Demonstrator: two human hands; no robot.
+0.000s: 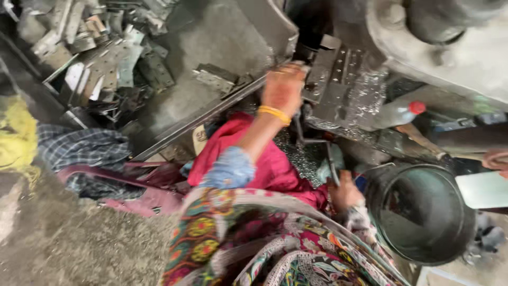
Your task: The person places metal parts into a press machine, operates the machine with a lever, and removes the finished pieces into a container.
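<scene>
Your left hand (283, 87) is stretched forward, its fingers closed over the near end of a long metal strip (203, 117) at the edge of the press block (338, 85). Keep that grip firm and your knuckles clear of the die, I'd judge. The strip's long axis runs from lower left up to the right, pointing into the block. Your right hand (345, 191) sits low by the black bucket (423, 212), blurred; I cannot tell whether it grips anything.
</scene>
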